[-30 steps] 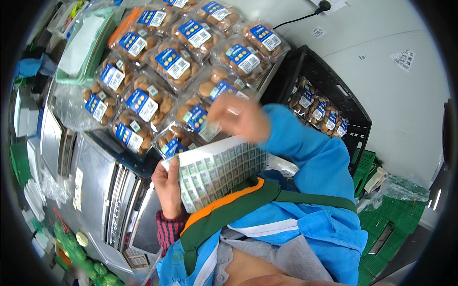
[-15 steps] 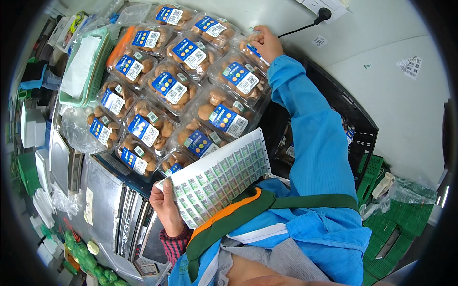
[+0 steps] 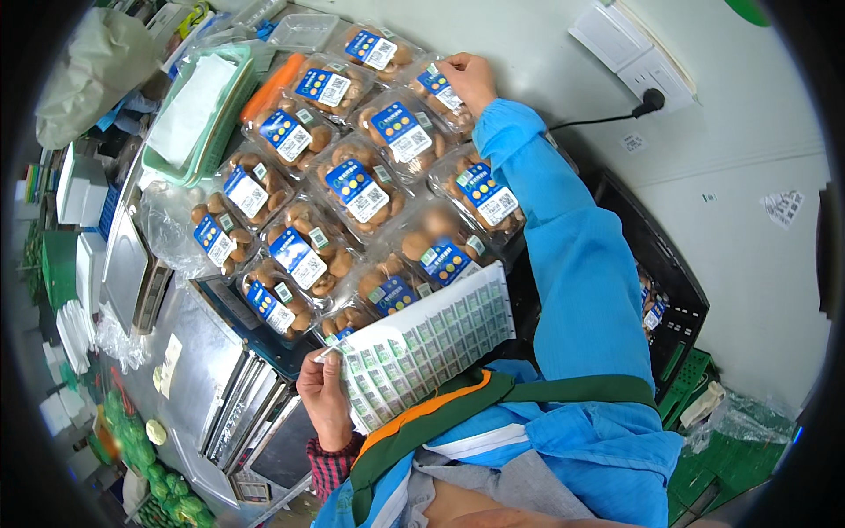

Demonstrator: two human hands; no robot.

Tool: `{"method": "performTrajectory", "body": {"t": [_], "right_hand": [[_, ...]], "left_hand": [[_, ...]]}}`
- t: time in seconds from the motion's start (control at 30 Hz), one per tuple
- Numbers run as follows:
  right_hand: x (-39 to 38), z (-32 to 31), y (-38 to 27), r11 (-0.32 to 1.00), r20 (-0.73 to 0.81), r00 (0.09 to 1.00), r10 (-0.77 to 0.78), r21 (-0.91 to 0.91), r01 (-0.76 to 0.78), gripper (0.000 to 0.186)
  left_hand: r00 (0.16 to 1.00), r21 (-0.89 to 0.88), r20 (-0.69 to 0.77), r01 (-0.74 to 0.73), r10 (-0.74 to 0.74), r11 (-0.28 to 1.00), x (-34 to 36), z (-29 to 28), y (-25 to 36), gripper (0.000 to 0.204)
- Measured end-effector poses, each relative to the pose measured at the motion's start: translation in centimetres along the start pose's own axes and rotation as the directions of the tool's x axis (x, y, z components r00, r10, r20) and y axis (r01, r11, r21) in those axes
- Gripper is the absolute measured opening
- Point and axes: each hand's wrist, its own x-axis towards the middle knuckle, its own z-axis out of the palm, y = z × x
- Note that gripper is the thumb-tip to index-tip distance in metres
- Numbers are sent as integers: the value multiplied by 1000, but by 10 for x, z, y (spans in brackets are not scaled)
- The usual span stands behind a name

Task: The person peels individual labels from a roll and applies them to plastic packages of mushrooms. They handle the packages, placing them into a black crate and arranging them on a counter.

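My left hand (image 3: 326,400) pinches the left edge of a white sheet of small green-and-grey stickers (image 3: 431,339), which lies tilted in front of my body. At the far end of the rows, my right hand (image 3: 471,79) has its bent fingers on the label of a clear mushroom pack (image 3: 437,95). What its fingertips hold, if anything, is hidden. Several more clear packs of brown mushrooms (image 3: 356,189) stand close together, with blue-and-white labels. Small green-and-white stickers show on many of them. My right forearm covers part of the far right packs.
A light green basket (image 3: 204,141) with white paper stands left of the packs, near an orange strip (image 3: 273,88). A black crate (image 3: 664,290) is under my right arm. A plug (image 3: 650,101) and its cable are on the far wall. A metal table (image 3: 198,370) extends left.
My right hand has moved left from the far right pack to the one beside it. My left hand keeps hold of the sticker sheet. The whole view has shifted a little.
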Motion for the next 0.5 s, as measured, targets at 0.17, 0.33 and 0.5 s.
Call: {"method": "performTrajectory", "body": {"t": [0.17, 0.33, 0.5], "right_hand": [[9, 27, -5, 961, 12, 998, -59, -270, 60, 24], [14, 34, -1, 842, 93, 972, -216, -487, 233, 20], [-13, 26, -19, 864, 260, 884, -387, -231, 447, 37]], "left_hand": [[999, -55, -38, -15, 13, 998, -3, 2, -3, 16], [994, -6, -96, -46, 45, 999, -1, 5, 0, 20], [984, 199, -142, -75, 104, 977, 12, 11, 7, 34]]}}
